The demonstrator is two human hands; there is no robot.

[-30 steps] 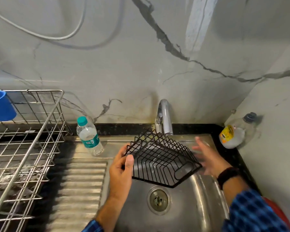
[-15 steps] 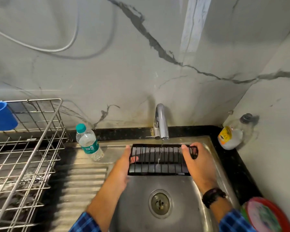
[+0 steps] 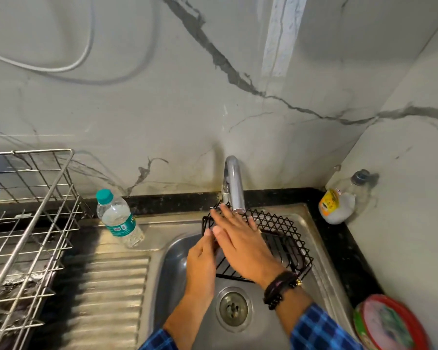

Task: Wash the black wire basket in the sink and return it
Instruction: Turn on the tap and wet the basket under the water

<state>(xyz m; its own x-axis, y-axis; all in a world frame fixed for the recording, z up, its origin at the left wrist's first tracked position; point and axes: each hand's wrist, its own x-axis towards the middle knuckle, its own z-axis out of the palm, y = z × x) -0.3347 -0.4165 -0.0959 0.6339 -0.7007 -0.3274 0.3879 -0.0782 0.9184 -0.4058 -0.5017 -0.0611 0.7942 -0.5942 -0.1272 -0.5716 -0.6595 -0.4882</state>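
— Two grips, one black wire basket. Whereabouts?
— Over the steel sink, above the drain. Rear wall right under the spout of the tap. Open side up, tilted a little.
— Looks?
— Black wire throughout. Side walls of crossed wires in a diamond lattice, floor of straight parallel bars, corners rounded. Wet or dry: cannot tell.
— Left grip?
— Clamped on the basket's left wall, thumb up along the wire, fingers mostly hidden.
— Right grip?
— Apart: fingers straight, laid flat across the basket's open top, tips reaching toward the spout. Dark beaded band on that wrist, blue checked sleeve behind it.
— Round about?
— Clear water bottle with a teal cap, upright at the rear of the ribbed drainboard, left of the bowl. Steel dish rack farther left. Pale bottle with a yellow label, on its side on the black table in the right rear corner. Red-rimmed plate at the lower right.
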